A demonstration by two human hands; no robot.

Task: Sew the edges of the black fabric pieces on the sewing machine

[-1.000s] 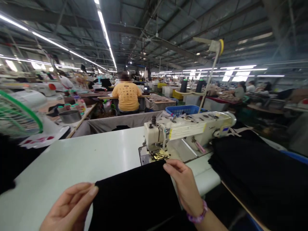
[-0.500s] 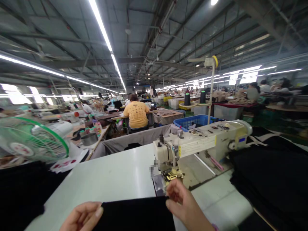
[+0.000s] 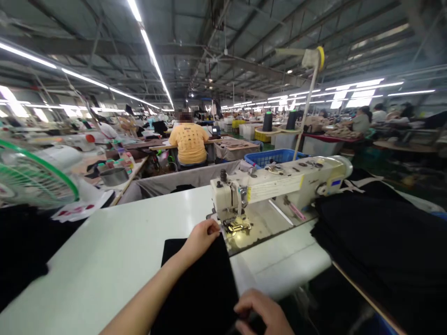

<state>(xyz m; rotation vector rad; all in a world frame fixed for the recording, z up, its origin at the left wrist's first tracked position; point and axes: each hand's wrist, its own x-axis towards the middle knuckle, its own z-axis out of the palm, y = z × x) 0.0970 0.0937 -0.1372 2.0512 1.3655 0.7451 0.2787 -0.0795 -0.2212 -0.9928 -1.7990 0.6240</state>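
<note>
A black fabric piece lies on the white sewing table in front of me. My left hand rests on its far right corner with fingers bent, pressing it just left of the presser foot of a cream sewing machine. My right hand grips the near edge of the same fabric at the table's front, low in the view.
A heap of black fabric lies to the right of the machine, another dark pile at the left. A green fan stands far left. A blue basket sits behind the machine. A person in a yellow shirt sits ahead.
My left hand moved from the fabric's left corner across to its right corner by the presser foot. My right hand dropped back from that corner to the near edge. The fabric slid forward.
</note>
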